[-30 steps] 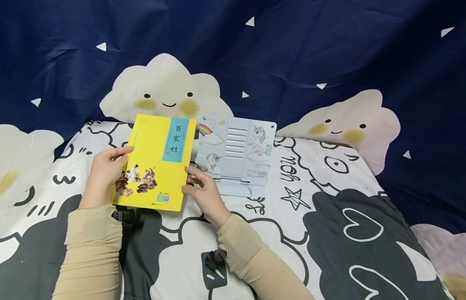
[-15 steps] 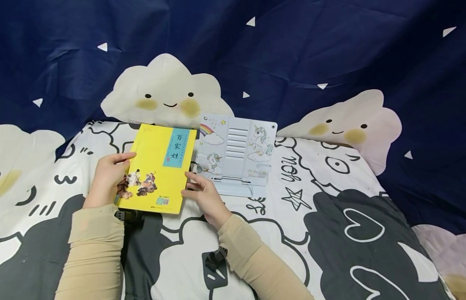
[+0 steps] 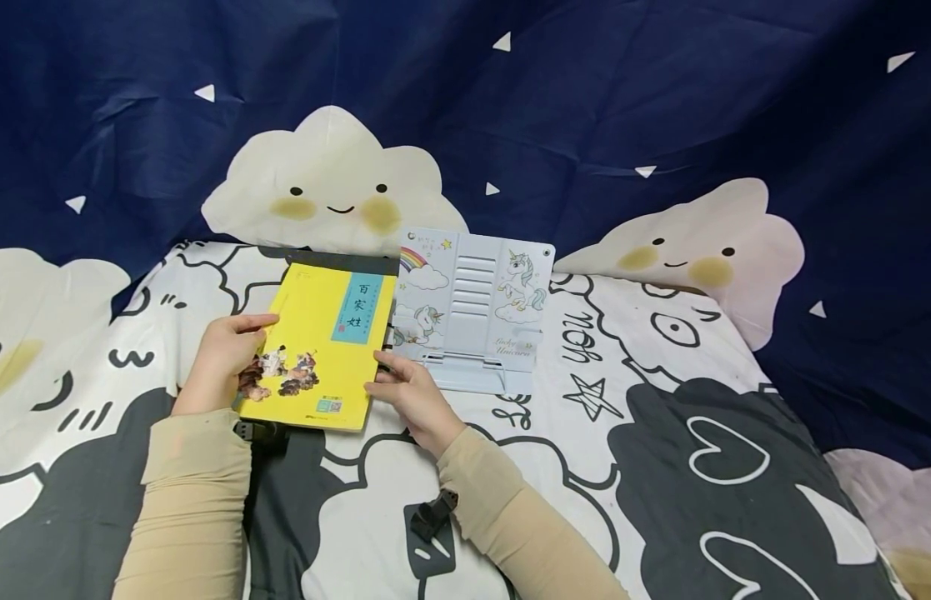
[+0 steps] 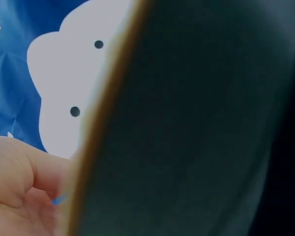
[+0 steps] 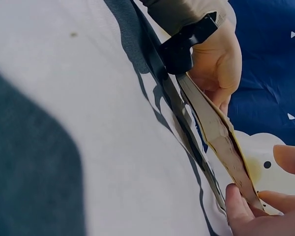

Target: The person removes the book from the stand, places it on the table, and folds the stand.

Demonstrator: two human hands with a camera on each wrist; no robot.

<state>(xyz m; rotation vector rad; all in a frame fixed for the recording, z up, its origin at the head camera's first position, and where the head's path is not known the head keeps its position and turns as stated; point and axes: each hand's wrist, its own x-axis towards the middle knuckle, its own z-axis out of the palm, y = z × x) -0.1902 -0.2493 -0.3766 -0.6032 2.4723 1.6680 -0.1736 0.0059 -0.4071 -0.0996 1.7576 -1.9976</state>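
Note:
A yellow book (image 3: 315, 342) with a blue title panel lies between my two hands in the head view. My left hand (image 3: 228, 354) grips its left edge, and my right hand (image 3: 420, 400) pinches its right edge. Seen from the right wrist, the book's page block (image 5: 221, 140) is edge-on, held a little above the bedding, with right-hand fingertips (image 5: 233, 199) on either side. The left wrist view shows the blurred book (image 4: 177, 118) hiding most of the left fingers. Just right of the book stands a pale blue book stand (image 3: 468, 292) printed with unicorns and a rainbow.
Black-and-white patterned bedding (image 3: 510, 467) lies under everything. A dark strip (image 3: 322, 257) shows beyond the book's top edge. At the back hangs a navy cloth (image 3: 555, 100) with smiling clouds. Black camera mounts (image 3: 435, 512) sit at the wrists.
The book has come down and toward me in both hands, its top edge dropping to uncover the dark strip. Its cover looks more foreshortened. The book stand has stayed put.

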